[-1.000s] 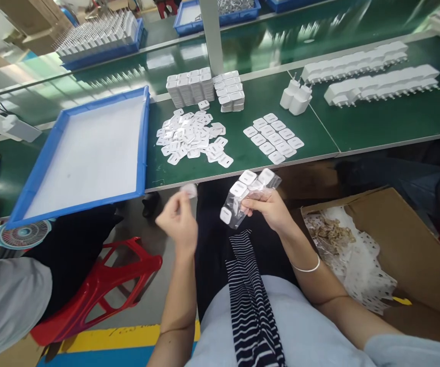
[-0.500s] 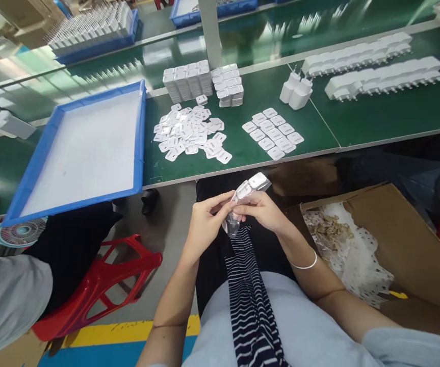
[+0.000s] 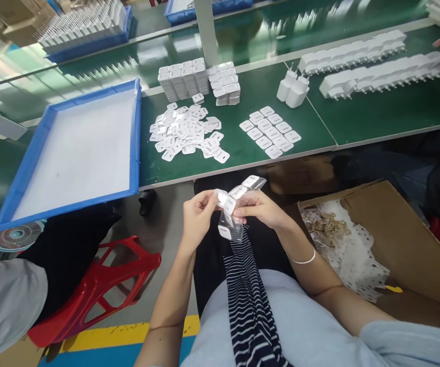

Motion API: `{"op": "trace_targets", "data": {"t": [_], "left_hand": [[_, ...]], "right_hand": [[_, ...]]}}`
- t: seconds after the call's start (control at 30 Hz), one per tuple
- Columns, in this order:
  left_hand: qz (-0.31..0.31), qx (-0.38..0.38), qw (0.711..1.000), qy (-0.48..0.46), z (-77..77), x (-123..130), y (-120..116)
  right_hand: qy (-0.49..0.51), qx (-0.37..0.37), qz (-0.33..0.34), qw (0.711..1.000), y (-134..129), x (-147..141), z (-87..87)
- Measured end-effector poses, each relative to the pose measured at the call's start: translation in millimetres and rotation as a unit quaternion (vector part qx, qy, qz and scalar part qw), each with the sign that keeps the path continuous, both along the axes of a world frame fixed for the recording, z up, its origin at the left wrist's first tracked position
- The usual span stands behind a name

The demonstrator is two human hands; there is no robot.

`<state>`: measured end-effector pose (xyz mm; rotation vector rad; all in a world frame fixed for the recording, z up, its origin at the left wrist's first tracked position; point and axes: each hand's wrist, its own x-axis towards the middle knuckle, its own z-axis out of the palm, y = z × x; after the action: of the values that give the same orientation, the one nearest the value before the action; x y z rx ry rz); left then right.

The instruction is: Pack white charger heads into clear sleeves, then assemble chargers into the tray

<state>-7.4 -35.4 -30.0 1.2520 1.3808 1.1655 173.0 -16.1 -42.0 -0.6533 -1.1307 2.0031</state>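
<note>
cardboard box (image 3: 407, 239) holds white sheeting (image 3: 352, 252); left hand (image 3: 198, 216) pinches plate (image 3: 220, 198), right hand (image 3: 263, 209) grips film (image 3: 237, 233).

L hand (image 3: 198, 218) & R hand (image 3: 263, 209) nr each other, both pinching w/ thumb, arms (image 3: 172, 298) angled fwd.

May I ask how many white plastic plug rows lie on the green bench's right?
2: the far white row and the near white row, whose right end may be hidden.

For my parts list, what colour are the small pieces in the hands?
The pieces are white, some with dark marks; the head view shows this.
</note>
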Motion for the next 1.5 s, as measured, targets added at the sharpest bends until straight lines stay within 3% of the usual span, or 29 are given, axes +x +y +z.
{"op": "trace_targets", "data": {"t": [0.1, 0.23, 0.3, 0.33, 0.4, 0.5, 0.6, 0.7, 0.9, 1.07, 1.13, 1.2, 1.37, 1.5], "left_hand": [[0.065, 0.102, 0.982, 0.147, 8.8, -11, -1], [0.205, 0.192, 0.907, 0.315, 23.1, -27, -2], [0.244, 0.225, 0.870, 0.364, 26.0, -24, -5], [0.229, 0.240, 0.862, 0.383, 26.1, -19, -7], [0.138, 0.248, 0.872, 0.399, 24.5, -5, -13], [-0.003, 0.183, 0.929, 0.323, 21.0, 13, -21], [-0.052, 0.091, 0.975, 0.194, 20.1, 13, -23], [-0.092, 0.021, 0.991, 0.090, 21.8, -1, -21], [-0.201, -0.068, 0.977, 0.015, 35.4, -20, -18], [-0.242, -0.040, 0.955, 0.164, 47.9, -13, -23], [-0.241, -0.033, 0.943, 0.227, 46.7, -11, -23], [-0.254, -0.048, 0.938, 0.233, 42.2, -13, -21], [-0.293, -0.134, 0.944, 0.065, 29.2, -29, -9], [-0.291, -0.223, 0.927, -0.080, 23.5, -33, -4]], "right_hand": [[-0.034, 0.001, -0.010, 0.999, 3, 2, -2.3], [-0.059, 0.009, 0.006, 0.998, 3, 6, -6.7], [-0.080, 0.019, 0.007, 0.997, 0, 6, -7.6], [-0.089, 0.026, 0.009, 0.996, -3, 4, -7.4], [-0.098, 0.044, 0.012, 0.994, -7, -2, -6.3], [-0.098, 0.061, 0.017, 0.993, -12, -9, -4.6], [-0.084, 0.054, 0.047, 0.994, -14, -11, -5.4], [-0.067, 0.045, 0.087, 0.993, -14, -9, -7.1], [-0.042, 0.037, 0.147, 0.987, -16, -9, -8.7], [-0.085, 0.045, 0.157, 0.983, -16, -11, -10.1], [-0.105, 0.048, 0.159, 0.980, -15, -11, -10.1], [-0.101, 0.042, 0.173, 0.979, -13, -10, -10.2], [-0.036, 0.010, 0.223, 0.974, -11, -11, -10.1], [-0.019, -0.002, 0.241, 0.970, -9, -10, -9.9]]}}
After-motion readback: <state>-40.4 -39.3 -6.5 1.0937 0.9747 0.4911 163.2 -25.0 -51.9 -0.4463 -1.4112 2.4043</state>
